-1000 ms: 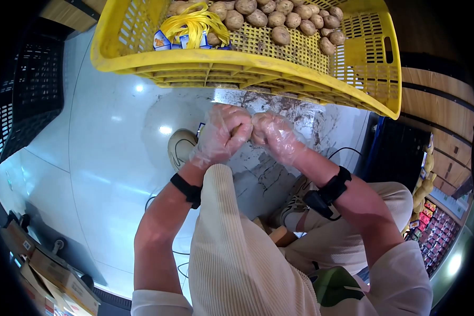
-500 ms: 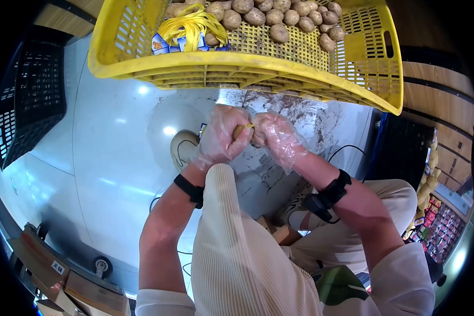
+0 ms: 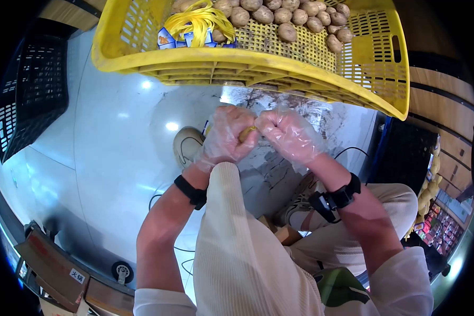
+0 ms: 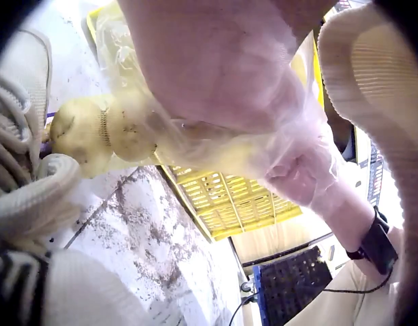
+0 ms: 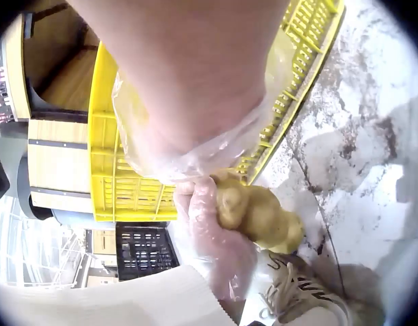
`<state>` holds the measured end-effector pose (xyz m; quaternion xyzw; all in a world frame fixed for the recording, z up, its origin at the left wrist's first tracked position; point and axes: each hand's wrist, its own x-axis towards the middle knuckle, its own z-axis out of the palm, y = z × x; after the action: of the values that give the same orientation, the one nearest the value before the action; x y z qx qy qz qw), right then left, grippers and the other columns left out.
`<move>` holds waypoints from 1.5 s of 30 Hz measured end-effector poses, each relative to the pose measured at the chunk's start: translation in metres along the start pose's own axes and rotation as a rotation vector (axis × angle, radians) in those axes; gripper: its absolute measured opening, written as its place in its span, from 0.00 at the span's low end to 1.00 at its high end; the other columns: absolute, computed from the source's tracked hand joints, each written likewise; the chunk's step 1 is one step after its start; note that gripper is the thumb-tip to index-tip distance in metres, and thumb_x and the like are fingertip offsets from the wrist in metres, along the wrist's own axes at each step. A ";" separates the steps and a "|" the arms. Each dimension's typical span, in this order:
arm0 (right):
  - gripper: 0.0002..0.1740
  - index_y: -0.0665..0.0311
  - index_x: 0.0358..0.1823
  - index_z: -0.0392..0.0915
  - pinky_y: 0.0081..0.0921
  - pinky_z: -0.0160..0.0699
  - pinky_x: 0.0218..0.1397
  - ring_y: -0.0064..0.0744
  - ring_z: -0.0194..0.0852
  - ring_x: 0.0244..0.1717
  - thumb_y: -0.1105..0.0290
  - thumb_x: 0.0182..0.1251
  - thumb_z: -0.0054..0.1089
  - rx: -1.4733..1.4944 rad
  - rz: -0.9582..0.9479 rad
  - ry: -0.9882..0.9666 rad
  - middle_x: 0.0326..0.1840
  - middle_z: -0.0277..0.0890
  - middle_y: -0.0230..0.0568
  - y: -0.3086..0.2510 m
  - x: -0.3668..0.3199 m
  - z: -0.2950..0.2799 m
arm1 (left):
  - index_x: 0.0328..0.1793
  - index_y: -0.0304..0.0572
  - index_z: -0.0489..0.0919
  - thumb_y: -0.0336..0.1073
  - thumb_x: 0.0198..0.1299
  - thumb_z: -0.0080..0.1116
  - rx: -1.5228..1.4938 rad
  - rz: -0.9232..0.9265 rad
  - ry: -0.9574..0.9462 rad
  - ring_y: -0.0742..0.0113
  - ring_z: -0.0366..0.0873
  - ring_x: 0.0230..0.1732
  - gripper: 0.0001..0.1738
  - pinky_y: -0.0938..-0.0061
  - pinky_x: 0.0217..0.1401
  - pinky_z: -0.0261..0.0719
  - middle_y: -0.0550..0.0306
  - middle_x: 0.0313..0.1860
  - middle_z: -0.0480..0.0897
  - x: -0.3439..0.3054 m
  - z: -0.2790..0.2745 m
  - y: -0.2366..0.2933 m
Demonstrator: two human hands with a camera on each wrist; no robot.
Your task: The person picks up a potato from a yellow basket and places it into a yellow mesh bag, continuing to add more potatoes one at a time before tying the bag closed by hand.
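Observation:
Both hands wear clear plastic gloves and meet in front of the knees, below the crate. My left hand (image 3: 228, 135) is curled round the upper part of a yellow net bag of potatoes (image 4: 80, 136), and a brownish potato (image 3: 245, 135) shows between its thumb and fingers. The bag hangs down toward the shoe, its potatoes stacked in the right wrist view. Right beside it, my right hand (image 3: 289, 132) has its fingers curled in and pinches a yellow end of the net at the left thumb. Most of the bag is hidden under the hands in the head view.
A yellow crate (image 3: 231, 59) stands ahead, holding loose potatoes (image 3: 287, 32) and a bundle of yellow nets (image 3: 197, 23) with blue labels. A black crate (image 3: 37, 95) is at the left. Cardboard boxes (image 3: 63, 274) lie lower left. Dirt marks the tiled floor (image 3: 116, 121).
My right hand has shifted slightly right, opening a small gap between the two hands' knuckles. The left hand keeps its grip. The head view has turned a little.

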<state>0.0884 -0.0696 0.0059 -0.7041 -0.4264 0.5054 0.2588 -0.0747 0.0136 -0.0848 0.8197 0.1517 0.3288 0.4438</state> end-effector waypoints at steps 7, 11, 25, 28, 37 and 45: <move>0.19 0.63 0.32 0.79 0.46 0.76 0.43 0.57 0.77 0.36 0.56 0.72 0.49 -0.575 -0.265 -0.136 0.30 0.78 0.53 -0.003 0.008 -0.020 | 0.35 0.46 0.76 0.37 0.45 0.66 0.101 0.079 0.045 0.49 0.77 0.39 0.13 0.55 0.46 0.73 0.55 0.35 0.80 0.003 0.016 0.001; 0.21 0.66 0.35 0.78 0.49 0.74 0.46 0.60 0.76 0.38 0.54 0.72 0.50 -0.843 -0.161 -0.241 0.31 0.77 0.56 -0.020 0.011 -0.019 | 0.36 0.47 0.76 0.38 0.42 0.67 0.107 0.107 0.047 0.50 0.77 0.39 0.15 0.56 0.43 0.72 0.56 0.34 0.80 0.003 0.019 -0.003; 0.19 0.65 0.28 0.80 0.50 0.76 0.39 0.58 0.78 0.33 0.57 0.70 0.54 -0.903 -0.241 -0.338 0.29 0.79 0.55 -0.020 0.025 -0.023 | 0.36 0.45 0.79 0.43 0.43 0.69 0.125 0.026 -0.029 0.52 0.79 0.42 0.16 0.56 0.45 0.71 0.57 0.35 0.82 0.002 0.015 -0.006; 0.18 0.65 0.30 0.79 0.49 0.74 0.38 0.58 0.76 0.31 0.59 0.72 0.54 -0.702 -0.305 -0.316 0.28 0.77 0.55 -0.002 0.022 -0.024 | 0.37 0.45 0.79 0.43 0.44 0.68 0.163 0.042 0.023 0.52 0.79 0.41 0.16 0.56 0.44 0.72 0.55 0.35 0.82 0.001 0.013 -0.005; 0.16 0.64 0.31 0.77 0.22 0.65 0.34 0.14 0.61 0.32 0.63 0.79 0.53 0.244 0.158 -0.097 0.29 0.68 0.24 0.027 0.006 -0.006 | 0.41 0.46 0.81 0.41 0.49 0.66 0.000 0.030 0.035 0.53 0.78 0.41 0.13 0.57 0.41 0.71 0.56 0.38 0.83 0.002 0.009 -0.013; 0.15 0.62 0.35 0.81 0.19 0.64 0.32 0.14 0.61 0.28 0.59 0.77 0.57 0.316 0.169 0.003 0.25 0.67 0.20 0.021 0.005 -0.009 | 0.40 0.45 0.82 0.41 0.58 0.64 -0.038 0.036 0.044 0.52 0.79 0.41 0.10 0.58 0.43 0.72 0.55 0.36 0.83 0.011 0.006 -0.012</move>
<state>0.1042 -0.0753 -0.0103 -0.6888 -0.2806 0.5849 0.3235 -0.0621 0.0230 -0.0927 0.8065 0.1403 0.3575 0.4496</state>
